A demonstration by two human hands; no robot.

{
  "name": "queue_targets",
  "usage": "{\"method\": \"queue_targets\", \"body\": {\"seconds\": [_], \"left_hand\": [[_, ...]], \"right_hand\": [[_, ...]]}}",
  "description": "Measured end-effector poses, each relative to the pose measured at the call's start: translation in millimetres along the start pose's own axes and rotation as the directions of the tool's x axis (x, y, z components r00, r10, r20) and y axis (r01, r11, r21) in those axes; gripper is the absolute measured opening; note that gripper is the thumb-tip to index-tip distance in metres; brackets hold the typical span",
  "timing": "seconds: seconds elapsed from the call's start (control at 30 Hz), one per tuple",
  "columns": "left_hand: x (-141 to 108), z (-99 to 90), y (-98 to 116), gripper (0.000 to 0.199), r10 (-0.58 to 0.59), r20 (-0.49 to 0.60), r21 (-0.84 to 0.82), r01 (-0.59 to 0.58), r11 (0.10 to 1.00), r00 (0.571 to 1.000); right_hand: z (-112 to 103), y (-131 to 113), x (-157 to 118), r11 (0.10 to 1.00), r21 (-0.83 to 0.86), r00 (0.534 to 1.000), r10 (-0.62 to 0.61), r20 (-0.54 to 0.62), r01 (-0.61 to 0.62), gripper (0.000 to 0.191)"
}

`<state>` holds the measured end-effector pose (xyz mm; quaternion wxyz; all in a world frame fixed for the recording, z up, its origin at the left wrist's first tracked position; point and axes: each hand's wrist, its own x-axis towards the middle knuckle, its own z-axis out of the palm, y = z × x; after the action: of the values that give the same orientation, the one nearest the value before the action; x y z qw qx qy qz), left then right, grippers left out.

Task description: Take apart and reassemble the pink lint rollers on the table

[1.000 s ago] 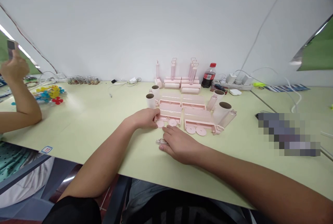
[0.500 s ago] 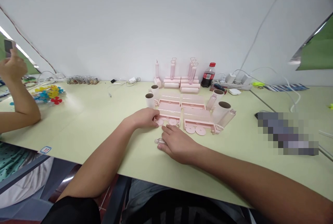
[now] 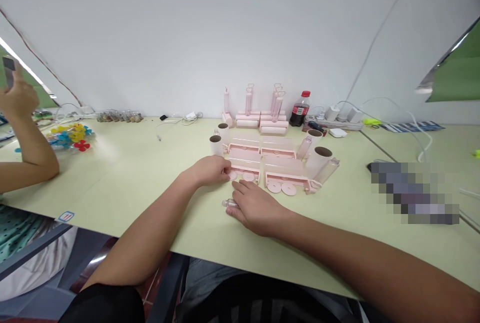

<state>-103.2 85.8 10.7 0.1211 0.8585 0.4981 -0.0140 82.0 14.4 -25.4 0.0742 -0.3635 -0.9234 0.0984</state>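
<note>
My left hand point(image 3: 210, 170) is closed at the left end of a pink plastic tray point(image 3: 245, 170) with a clear lid. Its fingertips touch the corner beside a pink disc; what they pinch is hidden. A second pink disc point(image 3: 248, 177) lies just right of it. Nearer to me, my right hand point(image 3: 259, 209) rests low over the table, wrapped round a clear plastic tube point(image 3: 229, 203) whose ridged end sticks out past the thumb. To the right lie another pink tray point(image 3: 287, 179) and two discs point(image 3: 281, 188) in front of it.
White cardboard-lined rolls point(image 3: 317, 163) and pink tubes point(image 3: 330, 170) flank the trays. Behind are assembled pink pieces point(image 3: 273, 125) and a cola bottle point(image 3: 300, 109). A pixelated dark object point(image 3: 412, 193) lies right. Left are colourful flower shapes point(image 3: 75, 134) and another person's arm point(image 3: 28, 138) with a phone.
My left fingers have shifted very slightly at the tray's corner. My right hand stays almost still. The other person's phone has tilted and moved a little left.
</note>
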Motion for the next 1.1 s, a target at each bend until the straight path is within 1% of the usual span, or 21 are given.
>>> {"method": "queue_targets", "body": {"seconds": [0.1,0.27,0.33,0.4,0.53,0.57,0.63,0.7,0.73,0.8,0.83,0.9,1.0,1.03,1.1], "left_hand": [[-2,-2.4,-1,0.023,0.013,-0.006,-0.015,-0.014,1.0,1.0],[-10,-10.0,2,0.03,0.033,0.03,-0.059,-0.032,0.998,0.999],[-13,-12.2,3,0.033,0.038,0.016,-0.064,-0.037,0.997,0.999],[-14,-13.1,2,0.036,0.031,-0.008,-0.063,-0.032,0.997,0.999],[-14,-12.2,-1,0.043,0.023,-0.037,-0.07,-0.026,0.997,0.999],[-13,-12.0,-2,0.043,0.022,-0.041,-0.081,-0.025,0.996,0.999],[-13,-12.1,-3,0.04,0.023,-0.061,-0.121,-0.03,0.992,0.998],[-12,-13.0,-1,0.032,0.049,-0.101,-0.18,-0.067,0.981,0.994],[-12,-13.6,2,0.029,0.071,-0.13,-0.217,-0.098,0.971,0.989],[-13,-14.6,7,0.032,0.116,-0.194,-0.306,-0.172,0.936,0.974],[-14,-14.9,10,0.036,0.136,-0.218,-0.362,-0.209,0.909,0.967],[-15,-14.5,17,0.045,0.177,-0.24,-0.493,-0.277,0.825,0.954],[-17,-12.2,24,0.055,0.269,-0.22,-0.646,-0.346,0.681,0.938],[-17,-11.3,27,0.054,0.292,-0.211,-0.663,-0.356,0.658,0.933],[-17,-9.8,30,0.052,0.307,-0.203,-0.662,-0.361,0.657,0.93]], "right_hand": [[0,1,-1,1.0,-0.003,1.0,0.004,0.001,-0.004,0.049],[0,2,-1,1.0,0.017,1.0,0.018,0.012,-0.018,0.047],[-2,1,-2,1.0,0.011,1.0,0.013,0.005,-0.013,0.047],[-4,0,-3,1.0,0.003,1.0,0.001,-0.026,0.0,0.045],[-8,-3,-6,0.999,0.033,0.99,-0.024,-0.136,0.028,0.037],[-9,-4,-7,0.997,0.072,0.987,-0.014,-0.158,0.026,0.036],[-10,-4,-8,0.976,0.217,0.976,0.032,-0.215,0.016,0.033],[-13,-2,-8,0.905,0.426,0.953,0.114,-0.282,0.018,0.033],[-14,-1,-8,0.839,0.543,0.938,0.167,-0.303,0.026,0.033],[-18,1,-8,0.657,0.752,0.917,0.263,-0.299,0.057,0.033],[-21,2,-7,0.563,0.823,0.91,0.297,-0.291,0.079,0.034],[-28,5,-6,0.424,0.895,0.881,0.359,-0.309,0.141,0.036],[-38,10,-4,0.285,0.931,0.799,0.492,-0.345,0.226,0.041],[-42,12,-4,0.23,0.94,0.774,0.536,-0.337,0.25,0.042],[-47,14,-4,0.144,0.944,0.742,0.588,-0.323,0.297,0.043]]}}
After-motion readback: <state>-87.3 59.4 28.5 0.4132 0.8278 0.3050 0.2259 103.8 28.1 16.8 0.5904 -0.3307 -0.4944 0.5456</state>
